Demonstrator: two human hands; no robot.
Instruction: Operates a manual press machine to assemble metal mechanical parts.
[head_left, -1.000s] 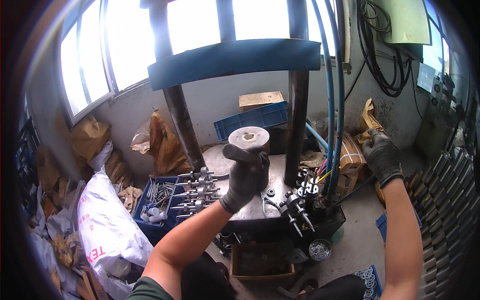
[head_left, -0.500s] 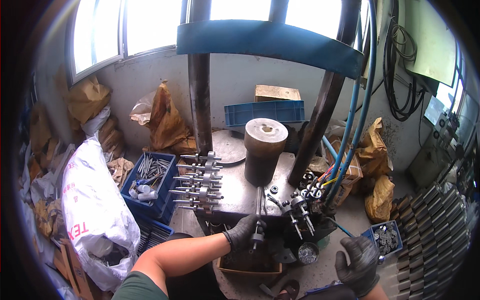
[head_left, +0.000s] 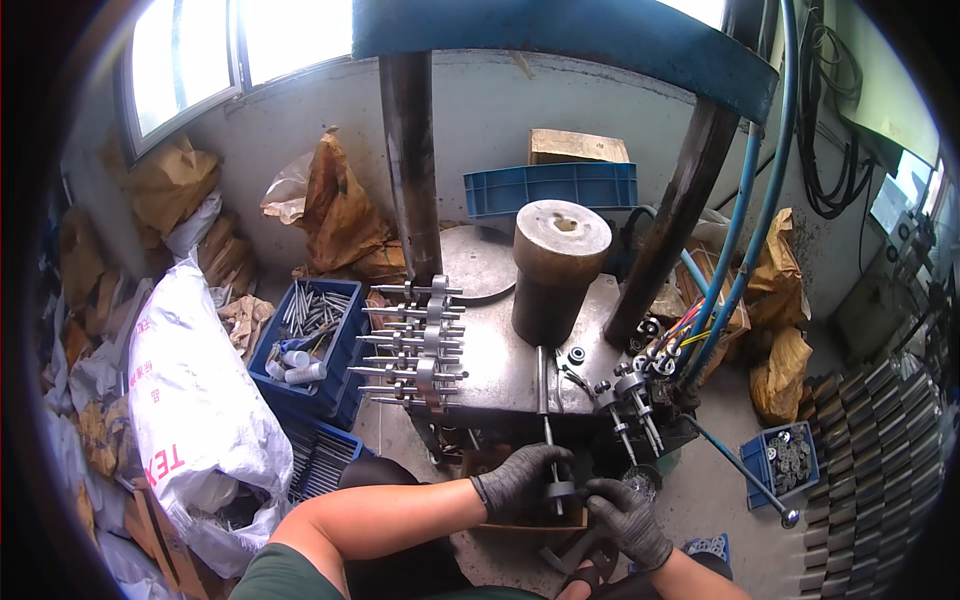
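Note:
My left hand [head_left: 525, 478], in a dark glove, is closed around a thin metal shaft [head_left: 549, 432] in front of the press table. A round grey disc [head_left: 561, 489] sits around the shaft's lower part, just beyond my fingers. The shaft's far end lines up with a thicker metal rod [head_left: 542, 380] at the table edge; whether they are joined I cannot tell. My gloved right hand [head_left: 630, 522] is close to the disc's right side with its fingers drawn together. Anything between those fingertips is too small to make out.
Several shafts with discs [head_left: 425, 340] line the table's left side; more [head_left: 632, 395] rest at its right corner. A heavy cylinder [head_left: 560, 275] stands mid-table between posts. Blue bins [head_left: 350, 345] stand left, a blue box of small round parts [head_left: 752, 470] right. A lever with a ball end [head_left: 745, 470] juts out.
My right hand has come left from beside the blue parts box to the disc. My left hand and the shaft have shifted slightly toward me. The view has tilted down.

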